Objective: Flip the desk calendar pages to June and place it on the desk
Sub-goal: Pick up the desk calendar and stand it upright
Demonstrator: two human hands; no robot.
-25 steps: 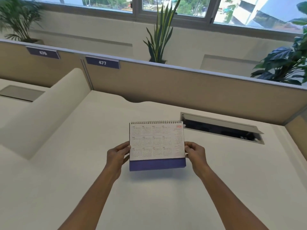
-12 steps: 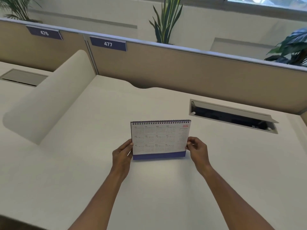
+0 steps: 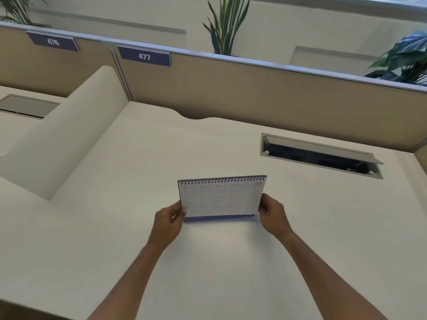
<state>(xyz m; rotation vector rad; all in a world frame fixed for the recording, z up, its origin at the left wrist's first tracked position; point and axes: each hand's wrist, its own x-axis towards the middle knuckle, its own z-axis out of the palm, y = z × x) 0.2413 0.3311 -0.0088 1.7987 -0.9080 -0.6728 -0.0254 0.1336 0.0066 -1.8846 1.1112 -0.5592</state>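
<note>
A spiral-bound desk calendar (image 3: pixel 220 197) stands upright on the white desk (image 3: pixel 208 262), a little beyond its middle. The page facing me is a whole-year overview with "2026" in red at the top right and a blue strip along the bottom. My left hand (image 3: pixel 169 219) grips the calendar's left edge. My right hand (image 3: pixel 272 214) grips its right edge. The blue base looks as if it meets the desk surface; I cannot tell for sure.
An open cable tray (image 3: pixel 321 155) is sunk into the desk at the back right. A beige partition (image 3: pixel 265 95) with a "477" label (image 3: pixel 144 57) runs along the back. A white side divider (image 3: pixel 57 144) rises on the left. Plants stand behind the partition.
Both hands have lowered the calendar from the air down to the desk surface and slightly forward, tilting it back. My view has dipped downward.
</note>
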